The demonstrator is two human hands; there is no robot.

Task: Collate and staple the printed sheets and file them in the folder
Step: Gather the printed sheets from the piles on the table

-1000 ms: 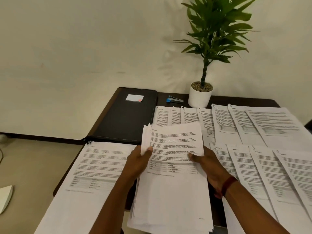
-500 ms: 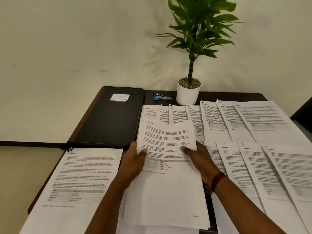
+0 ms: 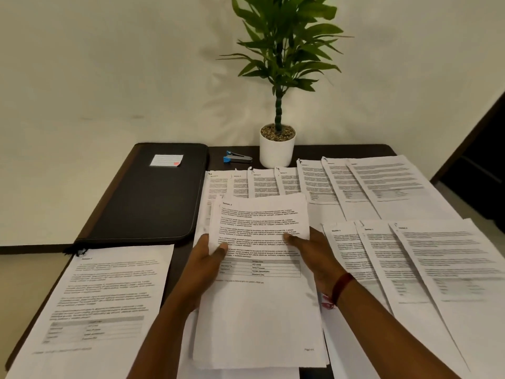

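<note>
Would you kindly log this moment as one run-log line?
left hand: grips white printed-sheet stack | right hand: grips same stack | blue stapler: untouched | black zip folder: closed

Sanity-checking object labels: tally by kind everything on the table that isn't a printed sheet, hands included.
Black folder: 1
White note on the folder: 1
Blue stapler: 1
Potted plant: 1
Hands: 2, left hand and right hand, both holding the stack of sheets
Total: 6

Black folder [image 3: 147,198] lies closed and flat. Blue stapler [image 3: 237,157] sits just right of its far corner. Overlapping printed sheets [image 3: 382,187] spread in two rows to its right. A thick stack [image 3: 259,302] is held by its near right corner.
</note>
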